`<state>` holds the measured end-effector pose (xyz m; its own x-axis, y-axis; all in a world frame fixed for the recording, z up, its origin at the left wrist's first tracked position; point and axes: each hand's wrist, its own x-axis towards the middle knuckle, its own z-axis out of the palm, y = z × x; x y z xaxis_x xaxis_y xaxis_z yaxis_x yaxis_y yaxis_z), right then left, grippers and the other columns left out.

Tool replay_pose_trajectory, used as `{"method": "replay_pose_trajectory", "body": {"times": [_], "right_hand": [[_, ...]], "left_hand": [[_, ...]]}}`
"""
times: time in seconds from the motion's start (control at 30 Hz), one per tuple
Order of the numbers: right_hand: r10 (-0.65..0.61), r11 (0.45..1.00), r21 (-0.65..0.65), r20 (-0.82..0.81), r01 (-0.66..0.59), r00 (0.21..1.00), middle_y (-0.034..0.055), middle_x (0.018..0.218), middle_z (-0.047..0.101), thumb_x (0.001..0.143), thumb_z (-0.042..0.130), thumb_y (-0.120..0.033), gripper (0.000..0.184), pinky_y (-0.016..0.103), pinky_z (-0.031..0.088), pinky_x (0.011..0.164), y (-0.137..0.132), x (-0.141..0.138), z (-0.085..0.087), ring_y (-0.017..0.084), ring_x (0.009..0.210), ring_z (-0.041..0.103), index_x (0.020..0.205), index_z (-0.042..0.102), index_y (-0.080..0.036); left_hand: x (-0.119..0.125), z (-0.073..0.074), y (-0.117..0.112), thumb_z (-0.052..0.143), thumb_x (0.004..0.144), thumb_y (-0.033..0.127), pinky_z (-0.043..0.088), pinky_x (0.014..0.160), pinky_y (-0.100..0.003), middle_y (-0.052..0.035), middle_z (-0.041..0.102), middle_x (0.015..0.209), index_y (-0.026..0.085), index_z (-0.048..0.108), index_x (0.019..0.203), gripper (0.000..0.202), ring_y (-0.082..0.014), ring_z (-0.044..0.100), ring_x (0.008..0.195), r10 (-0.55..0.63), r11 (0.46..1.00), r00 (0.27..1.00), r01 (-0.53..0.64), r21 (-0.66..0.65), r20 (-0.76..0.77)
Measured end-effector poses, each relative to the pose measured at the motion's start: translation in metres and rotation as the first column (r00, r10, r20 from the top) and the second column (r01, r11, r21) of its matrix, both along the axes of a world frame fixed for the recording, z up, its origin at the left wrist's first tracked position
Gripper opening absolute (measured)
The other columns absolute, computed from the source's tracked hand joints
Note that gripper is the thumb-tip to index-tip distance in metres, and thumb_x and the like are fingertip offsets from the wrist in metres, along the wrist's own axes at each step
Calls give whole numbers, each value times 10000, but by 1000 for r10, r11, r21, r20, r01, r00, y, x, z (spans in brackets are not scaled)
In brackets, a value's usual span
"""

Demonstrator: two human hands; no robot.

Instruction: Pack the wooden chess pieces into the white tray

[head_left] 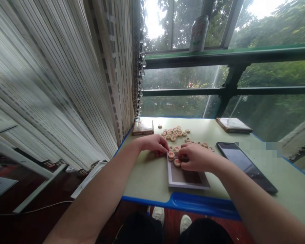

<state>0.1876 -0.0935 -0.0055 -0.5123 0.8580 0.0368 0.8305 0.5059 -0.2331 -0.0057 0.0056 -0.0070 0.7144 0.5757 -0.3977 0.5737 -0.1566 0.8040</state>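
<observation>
Head view. Right hand point(193, 156), centre of frame: fingers curled over the upper end of a tray point(185, 178), against a red-marked disc point(177, 162); whether it pinches anything, cannot tell. Left hand point(156, 144): fingers bent, tips near the tray's upper-left corner, beside a second disc point(171, 155); grip not clear. My judgement: take discs by their rims, keep them low and flat, let the left fingertips steady the corner against skidding. Tray at lower centre: shallow, rectangular, brown floor, pale walls. Beyond, clustered round discs point(175, 132), pale, wood-like, on the pale-green counter point(142, 176). Right of centre: dark glossy slab point(244, 166), long, thin. Upper left: striped, pleated curtain point(66, 67).
</observation>
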Motion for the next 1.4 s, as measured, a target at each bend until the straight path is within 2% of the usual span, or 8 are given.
{"method": "replay_pose_trajectory", "body": {"times": [0.27,0.47,0.83,1.1,1.2,1.3,1.4], "right_hand": [[69,997,32,-56,-67,996,21,798,623,705,561,-310,148,247,360,600,0,-2,-6,147,691,528,750,678,-232],[42,997,60,-53,-39,998,31,796,643,713,566,-316,168,256,368,597,1,-5,-8,169,715,552,780,698,-235],[47,986,160,-32,-41,998,20,762,642,718,570,-315,132,252,334,558,3,-5,-15,162,724,545,693,665,-228],[66,986,157,-46,-57,997,19,763,646,719,585,-372,170,252,317,536,3,-5,-15,156,700,543,734,675,-229],[69,980,187,-30,-62,997,26,739,644,713,589,-351,156,260,320,549,2,-6,-14,167,706,540,724,676,-223],[90,979,184,-20,-85,996,19,708,634,691,591,-268,89,261,344,599,2,-5,-11,162,694,530,686,665,-218],[28,986,168,-51,-19,998,20,703,625,695,569,-224,85,258,360,618,6,-1,-9,159,699,531,667,649,-211]], "left_hand": [[1,2,-3,739,584,320,483,577,-232,15,630,632,139,674,792,283,-91,568,561,0,1000,1000,0,14,8],[1,2,-3,740,585,310,479,570,-232,21,619,606,145,673,778,264,-93,566,547,4,1000,1000,-5,16,8],[0,-2,1,741,576,355,479,583,-239,7,624,630,139,673,801,319,-100,571,565,-7,1000,1000,7,18,7],[-1,-2,1,731,596,338,487,582,-244,1,623,648,138,666,817,306,-98,575,575,-16,999,1000,16,27,9],[0,0,0,734,593,322,484,579,-237,10,618,632,137,665,805,290,-94,574,566,-9,1000,1000,9,14,8],[1,1,-3,744,581,314,484,579,-234,17,614,617,135,664,791,288,-92,572,559,16,1000,1000,-16,0,5],[2,2,-4,742,587,304,484,577,-232,20,612,612,139,667,785,269,-89,569,555,23,1000,1000,-23,4,4]]}}
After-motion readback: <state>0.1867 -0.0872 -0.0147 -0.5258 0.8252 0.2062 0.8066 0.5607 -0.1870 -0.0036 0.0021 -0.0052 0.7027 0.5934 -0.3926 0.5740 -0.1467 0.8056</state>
